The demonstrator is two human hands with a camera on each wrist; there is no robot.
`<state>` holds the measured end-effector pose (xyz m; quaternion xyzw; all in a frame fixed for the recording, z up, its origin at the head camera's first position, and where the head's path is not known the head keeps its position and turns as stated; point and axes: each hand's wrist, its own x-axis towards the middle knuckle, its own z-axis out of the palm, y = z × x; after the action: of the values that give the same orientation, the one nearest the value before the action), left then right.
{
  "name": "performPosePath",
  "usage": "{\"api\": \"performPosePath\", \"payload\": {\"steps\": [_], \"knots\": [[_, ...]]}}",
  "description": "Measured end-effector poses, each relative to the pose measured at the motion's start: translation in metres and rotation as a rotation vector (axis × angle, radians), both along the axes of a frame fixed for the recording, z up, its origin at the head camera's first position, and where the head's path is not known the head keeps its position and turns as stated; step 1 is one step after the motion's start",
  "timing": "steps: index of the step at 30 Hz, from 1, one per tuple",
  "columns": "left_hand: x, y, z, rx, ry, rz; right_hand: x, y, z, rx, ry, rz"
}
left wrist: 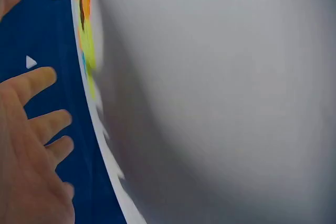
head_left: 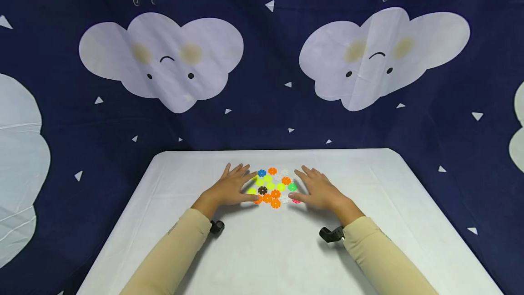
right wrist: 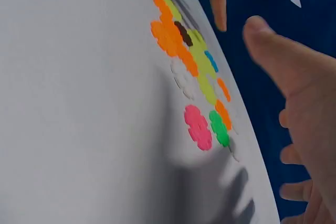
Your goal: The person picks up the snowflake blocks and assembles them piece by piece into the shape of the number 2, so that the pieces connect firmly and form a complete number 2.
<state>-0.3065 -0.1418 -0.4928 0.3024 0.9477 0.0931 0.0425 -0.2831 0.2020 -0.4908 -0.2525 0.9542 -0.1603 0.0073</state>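
Our left hand [head_left: 230, 189] and right hand [head_left: 322, 190] flank the snowflake discs [head_left: 275, 204], just below the frame's centre, fingers apart and empty; we'd best touch lightly, keeping them flat on the bench [head_left: 270, 254].

Orange, yellow, blue, black, green, pink and white flower-shaped discs [head_left: 275, 194] dot a plain white table [head_left: 262, 249] between left hand [head_left: 230, 188] and right hand [head_left: 322, 191], navy fabric patterned with white clouds [head_left: 266, 58] beyond them.
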Motion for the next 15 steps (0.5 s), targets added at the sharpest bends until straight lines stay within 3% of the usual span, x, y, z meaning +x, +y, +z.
{"api": "performPosePath", "payload": {"steps": [6, 15], "knots": [[0.011, 0.016, -0.002, 0.015, -0.028, -0.087, 0.010, -0.001, -0.009, -0.071, 0.097, 0.080], [0.019, 0.045, -0.007, 0.020, 0.070, -0.193, 0.017, -0.003, -0.026, -0.113, 0.151, 0.093]]}}
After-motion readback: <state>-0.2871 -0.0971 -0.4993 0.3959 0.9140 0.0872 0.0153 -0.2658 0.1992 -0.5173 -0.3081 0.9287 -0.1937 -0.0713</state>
